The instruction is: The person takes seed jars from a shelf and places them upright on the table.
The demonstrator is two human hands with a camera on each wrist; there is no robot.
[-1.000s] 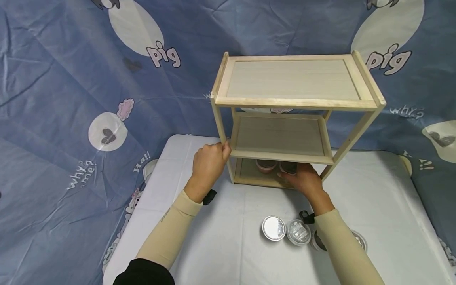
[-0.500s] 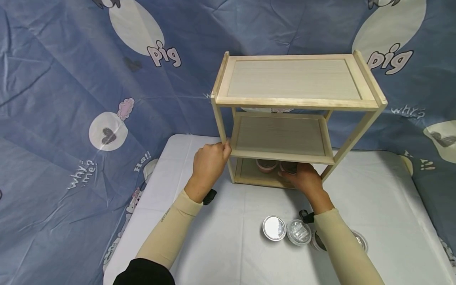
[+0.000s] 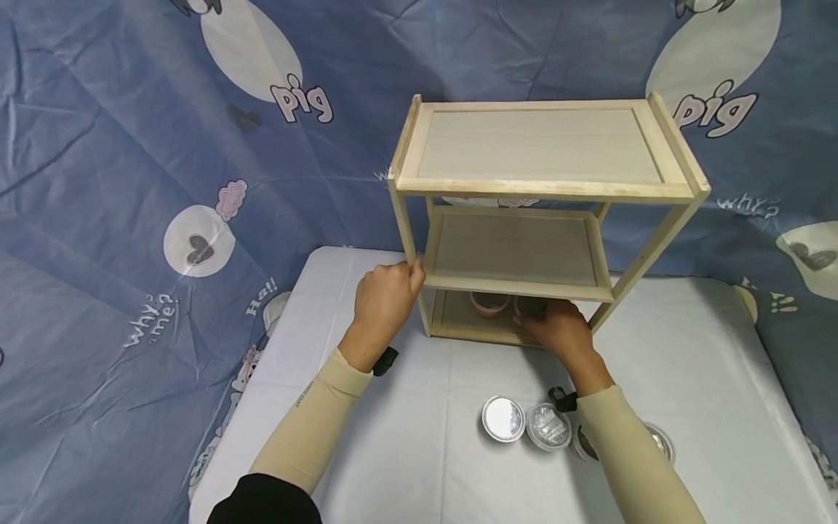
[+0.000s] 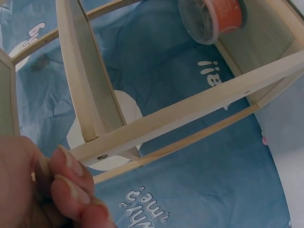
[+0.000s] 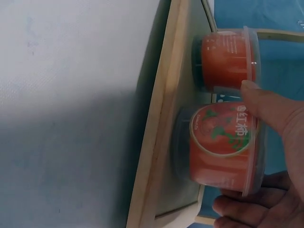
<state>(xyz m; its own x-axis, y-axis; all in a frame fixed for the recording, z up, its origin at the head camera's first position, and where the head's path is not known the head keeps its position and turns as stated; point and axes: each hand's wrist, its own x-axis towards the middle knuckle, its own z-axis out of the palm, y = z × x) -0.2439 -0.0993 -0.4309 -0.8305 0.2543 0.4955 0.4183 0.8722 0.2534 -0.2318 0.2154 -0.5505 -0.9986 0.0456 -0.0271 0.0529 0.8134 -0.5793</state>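
Observation:
A three-tier wooden shelf (image 3: pixel 540 145) stands on the white-covered table. My left hand (image 3: pixel 386 298) grips its left front post; in the left wrist view the fingertips (image 4: pixel 71 190) curl in beside the wood. On the bottom tier, my right hand (image 3: pixel 566 335) holds a clear plastic tub with a red printed label (image 5: pixel 221 142) between thumb and fingers. A second red-labelled tub (image 5: pixel 228 59) sits beside it, to the left in the head view, partly hidden under the middle tier.
In front of the shelf are several round clear containers, one with a shiny lid (image 3: pixel 503 419) and another next to it (image 3: pixel 548 427). The right forearm partly covers the others. A blue patterned cloth (image 3: pixel 196 145) hangs behind and at the left.

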